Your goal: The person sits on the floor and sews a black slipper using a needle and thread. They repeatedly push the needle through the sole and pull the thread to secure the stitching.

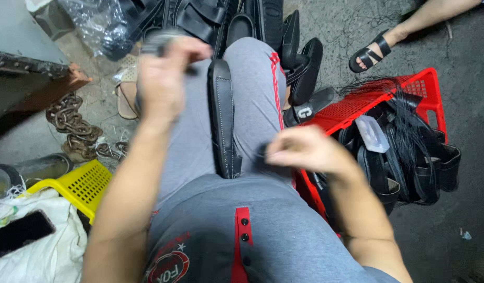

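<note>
Currently, black sandal strap [222,118] across your lap: light, pliable, judged easiest gripped mid-length; left hand [161,78] closed on a blurred dark object [157,43], right hand [305,149] pinched, contents unclear.

The sandal [222,118] on the lap looks like black leather or imitation leather, smooth with a soft sheen and pale stitching along its edges. The trousers [252,99] are matt grey knit cloth with red stripes. The red crate [428,86] and the yellow crate [82,183] are moulded plastic with a perforated grid, faintly glossy. The straps [404,162] in the red crate are dark and shiny. The chain [74,126] is rusty, rough metal. The bag [98,21] is clear, crinkled, glossy plastic film. The floor [462,199] is rough grey concrete. The sack [53,251] is off-white woven cloth, matt.
</note>
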